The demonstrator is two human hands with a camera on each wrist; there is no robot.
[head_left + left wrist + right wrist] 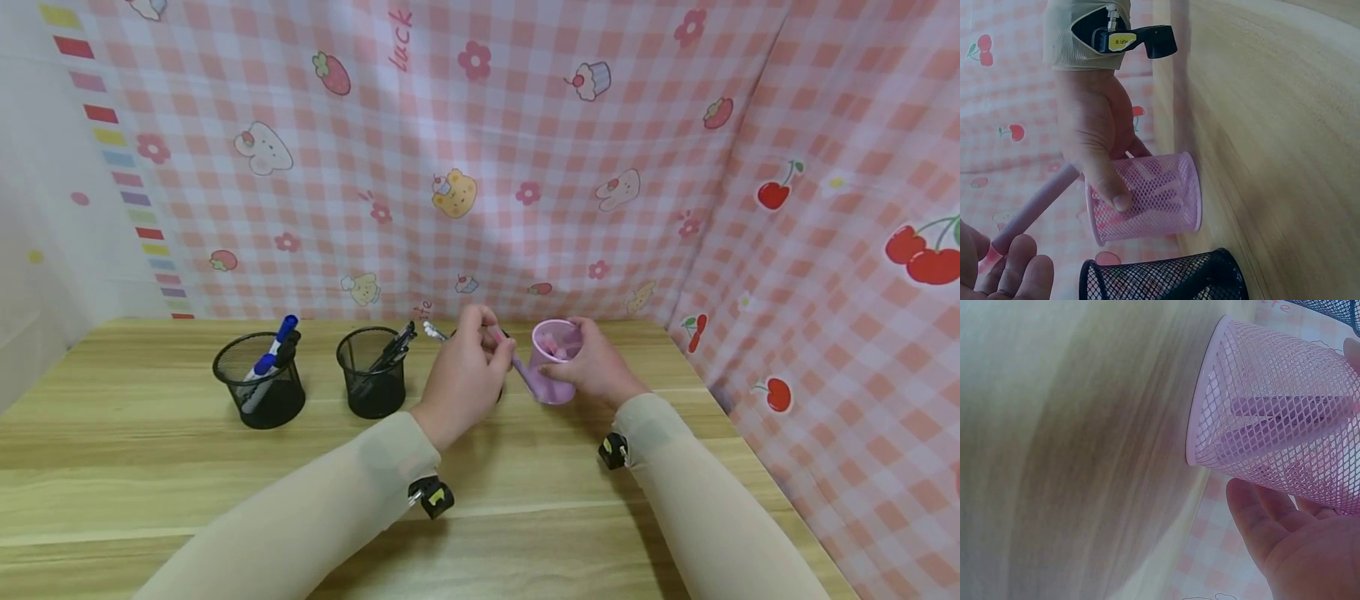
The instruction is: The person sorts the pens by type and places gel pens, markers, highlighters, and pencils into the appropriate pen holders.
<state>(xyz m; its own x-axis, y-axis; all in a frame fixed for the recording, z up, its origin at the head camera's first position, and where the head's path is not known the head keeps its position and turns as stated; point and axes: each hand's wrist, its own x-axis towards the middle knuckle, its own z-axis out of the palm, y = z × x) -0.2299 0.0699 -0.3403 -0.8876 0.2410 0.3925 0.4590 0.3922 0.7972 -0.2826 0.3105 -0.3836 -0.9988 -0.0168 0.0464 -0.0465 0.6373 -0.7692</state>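
My left hand (467, 367) pinches one end of a slim purple marker (1035, 206) with a pink tip, which slants down beside a pink mesh pen cup (553, 387) in the head view. Around that pen cup my right hand (596, 362) is curled, its thumb across the near side and its fingers partly hidden behind. The cup stands upright on the table. Several purple and pink sticks (1285, 419) show through its mesh in the right wrist view. In the left wrist view, my left fingertips (1019, 262) are at the lower left, apart from the cup.
Two black mesh pen cups stand to the left, one with blue-capped markers (264, 364), one with black pens (393, 346). Another black mesh cup (1166, 278) is mostly hidden behind my left hand in the head view. A checked pink curtain (480, 125) backs the wooden table (517, 533).
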